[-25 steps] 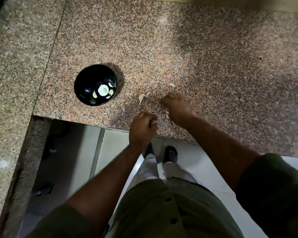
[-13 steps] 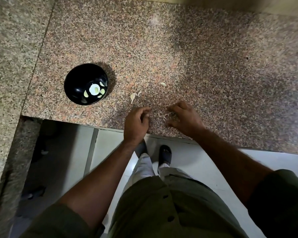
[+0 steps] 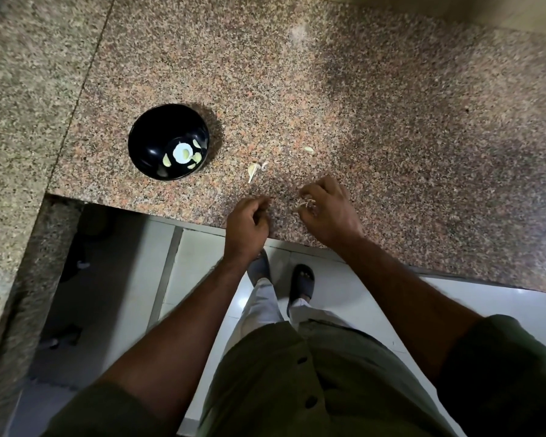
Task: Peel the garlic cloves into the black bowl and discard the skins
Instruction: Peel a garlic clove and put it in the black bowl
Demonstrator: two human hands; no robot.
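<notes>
A black bowl stands on the speckled granite counter at the left, with several peeled garlic cloves in its bottom. Loose garlic skins lie right of the bowl, and one small piece lies farther right. My right hand rests near the counter's front edge, its curled fingers gathering a pinch of pale skins. My left hand sits beside it at the edge, fingers curled in; what it holds is hidden.
The counter's front edge runs just under my hands, with white floor tiles and my feet below. A grey granite slab borders the counter on the left.
My right hand has drawn back from the far skins toward the counter edge, dragging skins with it. My left hand has stayed at the edge.
</notes>
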